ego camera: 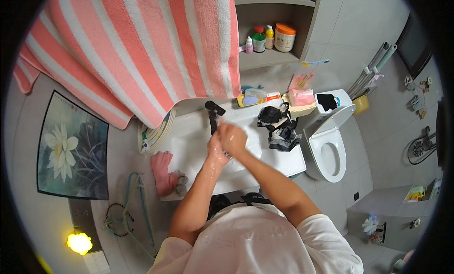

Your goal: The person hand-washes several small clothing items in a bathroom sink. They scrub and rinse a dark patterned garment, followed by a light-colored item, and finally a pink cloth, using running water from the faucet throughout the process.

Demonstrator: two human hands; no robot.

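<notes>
My left hand [216,148] and my right hand [233,135] are pressed together over the white washbasin [184,143], wet and with some lather on the skin. The right hand is curled over the left; whether anything small lies between them is hidden. Just beyond the fingers stands a black faucet [214,114]. Black garments with pale parts [283,135] lie on the counter to the right of the bowl. On the left edge of the counter rests a pink cloth [165,174], with a small grey cloth [182,183] against it.
A striped pink and white towel [152,43] hangs over the counter's back left. Bottles and an orange-lidded jar [284,37] stand on a shelf. Tissues [300,98] sit beside the toilet [330,153], which has its lid raised. Hangers [136,203] hang at left.
</notes>
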